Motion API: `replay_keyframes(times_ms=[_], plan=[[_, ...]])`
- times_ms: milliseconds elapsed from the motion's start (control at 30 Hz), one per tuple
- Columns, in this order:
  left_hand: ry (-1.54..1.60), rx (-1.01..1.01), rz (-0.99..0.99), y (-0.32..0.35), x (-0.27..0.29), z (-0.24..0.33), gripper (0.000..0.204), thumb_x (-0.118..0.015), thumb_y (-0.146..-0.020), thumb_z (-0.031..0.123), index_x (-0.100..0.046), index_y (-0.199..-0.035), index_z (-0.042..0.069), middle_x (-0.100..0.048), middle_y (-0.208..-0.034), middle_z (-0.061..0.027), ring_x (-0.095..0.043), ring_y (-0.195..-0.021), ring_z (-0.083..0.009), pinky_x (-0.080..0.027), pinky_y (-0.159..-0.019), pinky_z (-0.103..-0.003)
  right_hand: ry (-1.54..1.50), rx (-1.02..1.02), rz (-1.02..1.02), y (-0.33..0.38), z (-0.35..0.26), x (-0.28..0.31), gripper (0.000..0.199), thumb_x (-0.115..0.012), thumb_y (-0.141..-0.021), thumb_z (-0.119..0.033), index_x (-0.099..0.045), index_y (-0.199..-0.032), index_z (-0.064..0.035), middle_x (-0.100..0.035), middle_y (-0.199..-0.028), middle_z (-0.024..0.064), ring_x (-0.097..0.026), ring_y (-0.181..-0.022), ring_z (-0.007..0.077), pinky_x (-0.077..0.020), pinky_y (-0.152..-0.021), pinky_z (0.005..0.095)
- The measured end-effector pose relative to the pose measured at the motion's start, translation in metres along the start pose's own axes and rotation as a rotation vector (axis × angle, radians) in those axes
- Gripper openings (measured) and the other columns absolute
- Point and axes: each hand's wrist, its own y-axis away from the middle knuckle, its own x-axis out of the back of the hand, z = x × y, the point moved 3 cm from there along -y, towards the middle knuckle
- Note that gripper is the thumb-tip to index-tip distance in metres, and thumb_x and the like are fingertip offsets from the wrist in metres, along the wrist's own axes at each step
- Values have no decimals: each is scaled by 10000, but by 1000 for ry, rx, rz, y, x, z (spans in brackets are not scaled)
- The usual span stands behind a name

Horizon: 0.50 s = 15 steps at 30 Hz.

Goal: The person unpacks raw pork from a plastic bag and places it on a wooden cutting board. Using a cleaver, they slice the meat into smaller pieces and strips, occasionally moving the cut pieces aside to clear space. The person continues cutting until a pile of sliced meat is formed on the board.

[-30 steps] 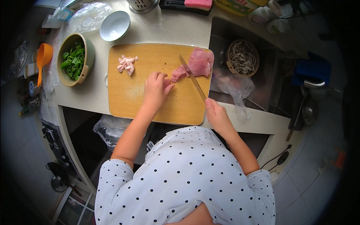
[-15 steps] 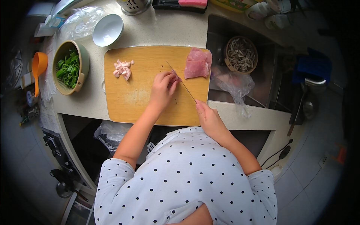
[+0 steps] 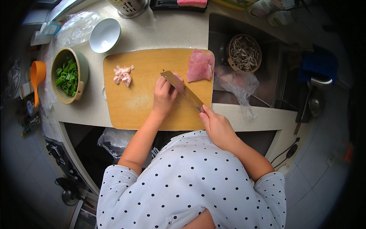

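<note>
My right hand [image 3: 220, 128] is closed round the handle of a kitchen knife [image 3: 185, 91], its wide blade turned with one flat side up. The blade slants across a wooden cutting board [image 3: 139, 97]. My left hand [image 3: 164, 98] has its fingers curled against a small piece of pink meat [image 3: 178, 77], which shows just past the blade; the blade hides the fingertips. A larger slab of raw meat [image 3: 199, 66] lies at the board's right edge. Small pale cut pieces [image 3: 122, 75] form a heap on the left of the board.
Left of the board stand a basket [image 3: 81, 82] of chopped green peppers [image 3: 68, 76] and a white bowl [image 3: 105, 35]. The sink [image 3: 219, 32] on the right holds a strainer of small grey fish [image 3: 244, 53]. A plastic bag [image 3: 244, 89] overhangs the sink's near edge.
The knife has tipped from edge-on to showing its broad side, and its tip has shifted left and nearer. My left hand has moved slightly nearer.
</note>
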Motion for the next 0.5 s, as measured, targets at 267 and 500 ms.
replay_keyframes(times_ms=[267, 500], plan=[[34, 22, -64, -9, 4, -2, 278, -677, -664, -38, -653, -934, 24, -627, -980, -114, -591, -924, -294, -492, -807, -372, -92, 47, 29, -24, 13, -19, 398, -460, -963, -291, -538, -1143, 55, -633, -782, 266, -625, -705, 433, -511, -631, 488], [-11, -41, 15, -8, 3, -5, 269, -709, -672, -8, -620, -925, -14, -610, -951, -134, -581, -875, -318, -485, -765, -386, -97, 159, 137, -72, -10, -35, 402, -456, -963, -307, -541, -1154, 36, -631, -829, 274, -625, -765, 429, -502, -670, 476]])
